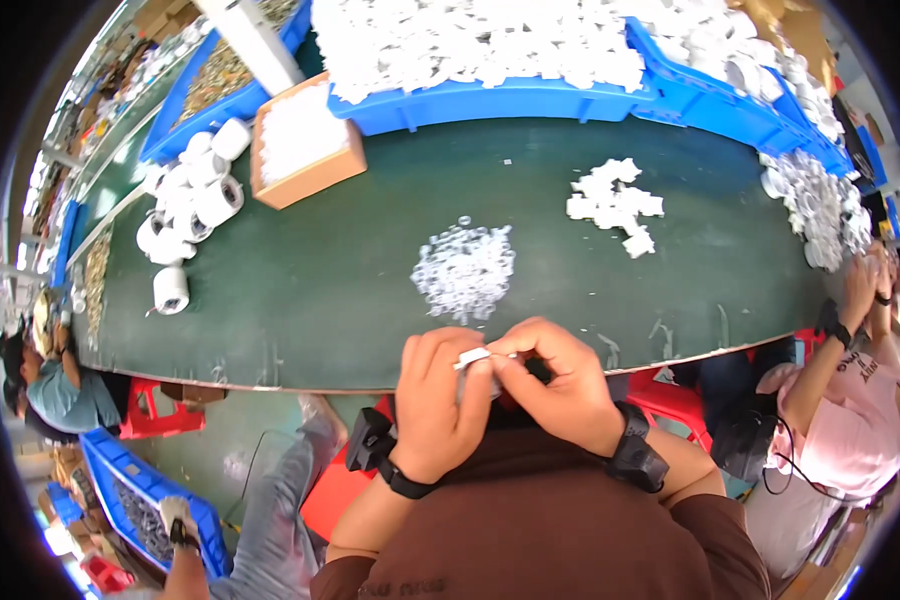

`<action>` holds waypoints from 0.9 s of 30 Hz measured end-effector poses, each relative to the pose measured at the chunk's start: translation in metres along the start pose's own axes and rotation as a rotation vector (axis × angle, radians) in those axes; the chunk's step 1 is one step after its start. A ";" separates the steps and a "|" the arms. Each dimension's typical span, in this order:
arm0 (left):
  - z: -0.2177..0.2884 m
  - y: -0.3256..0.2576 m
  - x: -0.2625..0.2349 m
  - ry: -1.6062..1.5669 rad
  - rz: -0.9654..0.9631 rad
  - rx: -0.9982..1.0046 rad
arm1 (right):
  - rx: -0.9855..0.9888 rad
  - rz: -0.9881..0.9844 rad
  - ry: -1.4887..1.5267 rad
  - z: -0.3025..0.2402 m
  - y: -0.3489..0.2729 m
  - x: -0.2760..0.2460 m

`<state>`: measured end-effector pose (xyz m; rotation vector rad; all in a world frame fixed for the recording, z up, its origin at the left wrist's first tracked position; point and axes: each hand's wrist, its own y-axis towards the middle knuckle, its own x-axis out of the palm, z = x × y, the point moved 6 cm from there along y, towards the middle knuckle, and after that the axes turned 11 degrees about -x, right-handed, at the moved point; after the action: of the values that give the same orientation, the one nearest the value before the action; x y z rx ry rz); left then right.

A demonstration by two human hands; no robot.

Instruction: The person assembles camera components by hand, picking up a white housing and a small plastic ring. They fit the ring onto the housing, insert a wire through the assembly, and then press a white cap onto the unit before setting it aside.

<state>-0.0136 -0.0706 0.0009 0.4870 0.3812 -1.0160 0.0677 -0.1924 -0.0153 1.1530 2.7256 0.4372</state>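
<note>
Close to the table's front edge, my left hand (438,400) pinches a small white plastic part (473,356) between thumb and fingers. My right hand (562,382) meets it there, thumb and forefinger closed at the part's right end. Whatever those right fingertips grip is too small to make out. Just beyond both hands lies a heap of small clear plastic pieces (464,270). Farther off to the right sits a loose cluster of white plastic parts (615,205).
Blue bins (510,105) of white parts line the far side of the green table (300,290). At the left stand a cardboard box (315,182) and white cylindrical housings (195,205). Clear pieces (820,210) are piled at the right, near another person (835,410).
</note>
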 end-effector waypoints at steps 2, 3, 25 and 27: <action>-0.001 -0.003 0.001 0.018 0.033 -0.005 | -0.051 -0.065 -0.026 -0.004 0.002 -0.006; -0.002 -0.003 0.002 0.025 0.047 -0.004 | -0.105 -0.108 -0.072 -0.010 0.006 -0.012; -0.007 -0.003 0.001 0.009 0.075 -0.030 | 0.122 0.254 -0.753 0.008 0.015 -0.151; -0.005 -0.002 0.003 -0.070 -0.004 -0.089 | 0.252 0.275 -0.138 0.016 0.006 -0.137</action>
<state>-0.0148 -0.0705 -0.0053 0.3698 0.3639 -1.0131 0.1705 -0.2835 -0.0256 1.5674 2.5650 0.0398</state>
